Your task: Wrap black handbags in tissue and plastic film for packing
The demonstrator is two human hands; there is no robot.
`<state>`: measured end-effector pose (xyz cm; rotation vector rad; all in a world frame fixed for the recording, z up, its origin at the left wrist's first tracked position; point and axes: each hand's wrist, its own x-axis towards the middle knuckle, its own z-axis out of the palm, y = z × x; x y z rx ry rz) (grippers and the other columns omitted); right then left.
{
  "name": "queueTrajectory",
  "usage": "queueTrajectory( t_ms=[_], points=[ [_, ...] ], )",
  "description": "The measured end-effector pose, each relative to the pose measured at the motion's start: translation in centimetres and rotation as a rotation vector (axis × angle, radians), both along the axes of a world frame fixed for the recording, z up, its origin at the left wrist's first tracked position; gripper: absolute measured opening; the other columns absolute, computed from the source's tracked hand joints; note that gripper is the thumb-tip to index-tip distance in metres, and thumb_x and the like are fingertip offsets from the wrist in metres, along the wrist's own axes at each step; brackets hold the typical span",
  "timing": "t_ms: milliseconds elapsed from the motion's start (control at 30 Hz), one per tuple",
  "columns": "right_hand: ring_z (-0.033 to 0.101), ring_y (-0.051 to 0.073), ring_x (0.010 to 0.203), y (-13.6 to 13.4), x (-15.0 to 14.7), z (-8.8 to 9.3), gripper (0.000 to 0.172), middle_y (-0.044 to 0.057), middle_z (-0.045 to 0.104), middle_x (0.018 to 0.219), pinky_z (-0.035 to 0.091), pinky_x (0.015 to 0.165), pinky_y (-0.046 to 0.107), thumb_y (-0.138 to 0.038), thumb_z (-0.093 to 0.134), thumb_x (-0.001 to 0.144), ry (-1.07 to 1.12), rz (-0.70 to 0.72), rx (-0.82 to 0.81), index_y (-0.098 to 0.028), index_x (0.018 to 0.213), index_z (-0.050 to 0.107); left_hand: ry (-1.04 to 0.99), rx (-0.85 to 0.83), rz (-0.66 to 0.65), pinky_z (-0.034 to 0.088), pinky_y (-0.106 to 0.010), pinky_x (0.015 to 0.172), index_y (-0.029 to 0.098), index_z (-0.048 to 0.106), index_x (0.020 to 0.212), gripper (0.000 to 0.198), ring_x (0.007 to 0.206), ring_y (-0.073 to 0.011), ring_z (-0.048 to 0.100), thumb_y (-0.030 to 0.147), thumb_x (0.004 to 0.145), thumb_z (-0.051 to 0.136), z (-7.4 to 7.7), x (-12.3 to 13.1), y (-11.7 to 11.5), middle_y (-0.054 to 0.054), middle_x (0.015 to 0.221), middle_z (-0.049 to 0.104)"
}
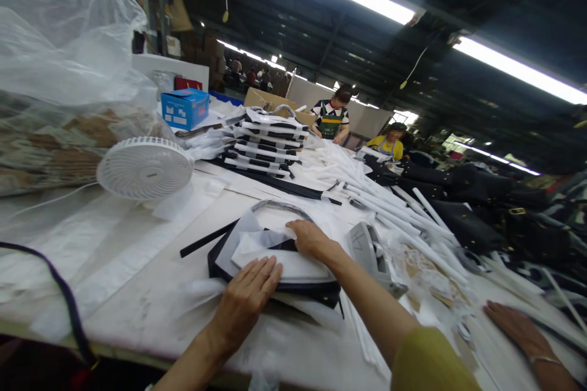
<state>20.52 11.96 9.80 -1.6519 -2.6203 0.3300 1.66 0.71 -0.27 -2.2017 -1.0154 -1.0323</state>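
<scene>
A black handbag (215,259) lies flat on the table in front of me, its wrapped handle (279,203) at the far side. White wrapping sheet (257,244) and a smooth white padded layer (302,270) cover most of its upper face. My left hand (250,296) rests flat on the near edge of the white layer, fingers stretched out side by side. At the far right part of the bag, my right hand (309,237) is closed, with bent fingers and thumb at the white sheet by a dark gap. Thin clear plastic (206,293) sticks out beneath the bag.
A white fan (144,168) and blue box (186,107) stand left. Behind the bag is a stack of wrapped bags (266,143). Right are a grey tape dispenser (369,250), white rolls (403,226), black bags (468,226) and another person's hand (516,324). Two people (331,116) work beyond.
</scene>
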Motion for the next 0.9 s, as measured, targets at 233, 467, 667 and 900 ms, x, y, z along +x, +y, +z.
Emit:
queueTrajectory(
  t_ms=[233,467,667,900],
  points=[
    [0.065,0.027,0.101,1.8,0.7,-1.1,0.022,0.01,0.073,0.095,0.045,0.092,0.039,-0.011,0.055,0.075,0.242,-0.186,-0.049,-0.017,0.088,0.073,-0.013,-0.032,-0.002,0.049,-0.034,0.1,0.017,0.055,0.133,0.048,0.111,-0.0189,0.063,0.002,0.093,0.033,0.1,0.1,-0.1,-0.008,0.125,0.066],
    [0.062,0.016,0.069,-0.5,5.3,-1.2,0.028,0.001,0.066,0.076,0.048,0.066,0.027,-0.039,0.062,0.073,0.796,-0.307,-0.252,-0.016,0.091,0.06,-0.058,-0.034,-0.012,0.046,-0.035,0.104,0.019,0.057,0.131,0.049,0.114,-0.0186,0.062,0.0,0.092,0.034,0.2,0.2,0.0,-0.007,0.122,0.068],
    [0.062,0.015,0.072,-2.3,6.9,-1.2,0.041,0.002,0.066,0.078,0.048,0.074,0.028,-0.051,0.067,0.071,1.122,-0.314,-0.35,-0.016,0.092,0.061,-0.04,-0.011,-0.001,0.046,-0.033,0.104,0.019,0.059,0.129,0.051,0.117,-0.0173,0.061,-0.001,0.091,0.033,0.3,0.1,0.0,-0.005,0.129,0.065],
    [0.063,0.017,0.071,-5.3,5.8,1.2,0.031,0.003,0.068,0.072,0.047,0.067,0.028,-0.043,0.072,0.072,1.134,-0.254,-0.361,-0.014,0.083,0.069,0.006,0.034,-0.001,0.047,-0.035,0.101,0.017,0.06,0.128,0.049,0.115,-0.019,0.062,-0.001,0.092,0.032,0.6,-0.1,0.1,-0.006,0.128,0.065]
  ],
)
